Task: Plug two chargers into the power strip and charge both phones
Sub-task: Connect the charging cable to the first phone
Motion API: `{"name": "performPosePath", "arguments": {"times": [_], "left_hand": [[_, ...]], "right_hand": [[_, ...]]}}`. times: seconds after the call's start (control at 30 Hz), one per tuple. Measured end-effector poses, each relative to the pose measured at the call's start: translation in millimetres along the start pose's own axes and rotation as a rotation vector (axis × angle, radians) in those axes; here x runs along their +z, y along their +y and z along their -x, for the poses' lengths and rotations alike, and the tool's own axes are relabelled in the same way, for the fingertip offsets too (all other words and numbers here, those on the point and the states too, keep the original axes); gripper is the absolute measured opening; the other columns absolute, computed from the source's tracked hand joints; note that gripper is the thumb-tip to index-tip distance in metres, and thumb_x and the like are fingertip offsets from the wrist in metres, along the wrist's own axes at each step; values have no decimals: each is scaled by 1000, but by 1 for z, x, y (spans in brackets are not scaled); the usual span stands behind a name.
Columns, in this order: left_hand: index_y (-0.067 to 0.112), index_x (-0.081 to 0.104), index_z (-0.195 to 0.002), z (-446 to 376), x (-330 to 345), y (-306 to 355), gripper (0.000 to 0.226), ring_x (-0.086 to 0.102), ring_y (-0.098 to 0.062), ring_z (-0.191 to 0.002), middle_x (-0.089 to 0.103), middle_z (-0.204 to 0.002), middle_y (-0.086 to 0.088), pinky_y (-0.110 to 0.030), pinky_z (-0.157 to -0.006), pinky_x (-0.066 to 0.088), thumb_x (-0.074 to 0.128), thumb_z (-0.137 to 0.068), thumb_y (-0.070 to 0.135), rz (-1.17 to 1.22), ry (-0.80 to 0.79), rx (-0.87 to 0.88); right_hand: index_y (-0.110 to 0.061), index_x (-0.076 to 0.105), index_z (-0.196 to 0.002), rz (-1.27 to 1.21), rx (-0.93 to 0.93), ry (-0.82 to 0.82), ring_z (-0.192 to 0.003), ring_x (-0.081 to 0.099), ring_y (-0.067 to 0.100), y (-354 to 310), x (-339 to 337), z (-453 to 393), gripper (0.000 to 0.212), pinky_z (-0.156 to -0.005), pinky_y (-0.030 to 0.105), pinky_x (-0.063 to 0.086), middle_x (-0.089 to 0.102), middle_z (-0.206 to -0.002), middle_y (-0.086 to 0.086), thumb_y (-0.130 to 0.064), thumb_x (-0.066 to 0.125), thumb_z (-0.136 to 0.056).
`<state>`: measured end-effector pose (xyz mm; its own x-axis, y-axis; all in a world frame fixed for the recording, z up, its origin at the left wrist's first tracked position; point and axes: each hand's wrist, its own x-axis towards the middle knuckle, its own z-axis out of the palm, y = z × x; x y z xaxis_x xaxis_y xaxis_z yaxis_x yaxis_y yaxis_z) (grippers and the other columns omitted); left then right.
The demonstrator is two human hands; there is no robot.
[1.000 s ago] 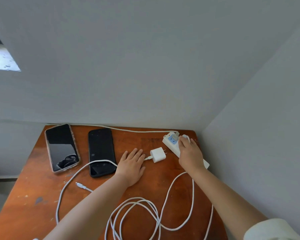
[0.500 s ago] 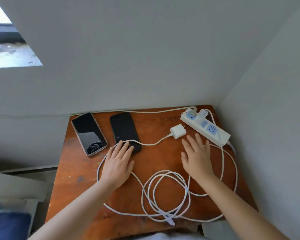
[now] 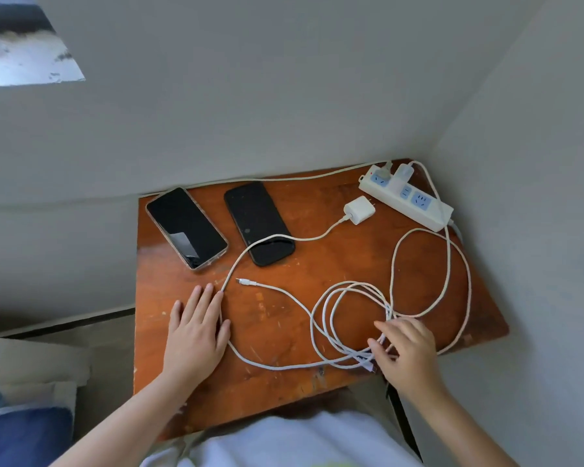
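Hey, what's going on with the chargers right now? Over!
Left hand flat on table; right hand at cable coil. One charger plugged in, other loose. Phones unconnected.

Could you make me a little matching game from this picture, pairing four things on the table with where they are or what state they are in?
Things:
1. clear-cased phone
2. black phone
3. loose charger
4. plugged charger

States or places:
A. seated in the power strip
B. lying on the table, prongs bare
C. has a white cable draped over its near end
D. nearest the table's left edge

Pairs: 1-D, 2-C, 3-B, 4-A
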<state>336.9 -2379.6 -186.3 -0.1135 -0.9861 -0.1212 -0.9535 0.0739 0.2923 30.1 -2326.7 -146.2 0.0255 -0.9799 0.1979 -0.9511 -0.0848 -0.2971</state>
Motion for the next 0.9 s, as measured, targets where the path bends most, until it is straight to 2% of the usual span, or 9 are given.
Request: {"name": "performPosePath", "arguments": {"times": [0.07,0.17,0.33,0.43,0.53,0.63,0.73,0.83,0.9], "left_hand": [[21,17,-141,0,0,-2,55,-1,-17,-140,15,-153,-2,-35,-110,-11,28,-92,43,13,4,20],[20,16,-142,1,-2,-1,54,1,-18,-141,14,-153,-2,-36,-111,-11,29,-94,40,30,0,32],[19,16,-142,1,-3,-1,54,1,-18,-142,13,-154,-3,-37,-111,-11,30,-94,40,52,-5,48],[19,18,-141,1,-1,-2,53,2,-19,-142,15,-153,-3,-37,-110,-11,31,-94,38,68,12,56],[19,20,-141,2,-3,-2,51,2,-19,-142,15,-153,-4,-38,-112,-9,33,-94,36,86,17,59],[18,24,-140,1,-7,-1,49,2,-20,-141,16,-153,-5,-37,-111,-9,37,-94,32,139,27,113],[22,22,-140,-3,-10,5,52,-7,-13,-137,14,-153,-3,-34,-109,-14,38,-93,36,151,22,221],[27,17,-141,-8,-10,12,58,-14,-9,-135,9,-154,3,-34,-107,-19,35,-91,48,66,-113,408],[29,18,-141,-9,-7,14,58,-9,-11,-140,9,-154,6,-37,-108,-18,32,-90,54,-17,-219,511]], "right_hand": [[-5,74,-79,27,-52,-104,-68,67,27,-4,2,12,32,-63,40,55,72,-71,7,-20,87,-54],[-7,75,-71,16,-80,-151,-65,64,26,-7,7,19,34,-55,37,56,71,-67,5,-3,92,-42],[-7,75,-65,-11,-111,-36,-70,47,12,-10,10,16,11,-54,25,49,70,-57,2,-5,80,-55],[-8,74,-65,51,-108,17,-62,61,17,-20,7,7,9,-57,24,47,71,-56,0,-12,68,-59],[-2,73,-69,20,-93,29,-58,66,25,-30,8,1,5,-59,32,54,71,-59,7,-3,74,-64],[4,72,-78,-57,-36,-60,-69,68,30,-37,11,1,29,-63,39,58,73,-71,14,12,83,-52],[6,69,-91,-116,-54,-173,-88,66,34,-43,16,-3,25,-81,36,52,71,-90,19,16,70,-68],[2,62,-111,-121,-32,-290,-113,53,26,-42,24,0,28,-97,25,38,63,-115,16,7,55,-85],[3,64,-108,-100,-26,-273,-111,56,31,-44,18,3,30,-95,28,40,64,-114,18,11,61,-79]]}}
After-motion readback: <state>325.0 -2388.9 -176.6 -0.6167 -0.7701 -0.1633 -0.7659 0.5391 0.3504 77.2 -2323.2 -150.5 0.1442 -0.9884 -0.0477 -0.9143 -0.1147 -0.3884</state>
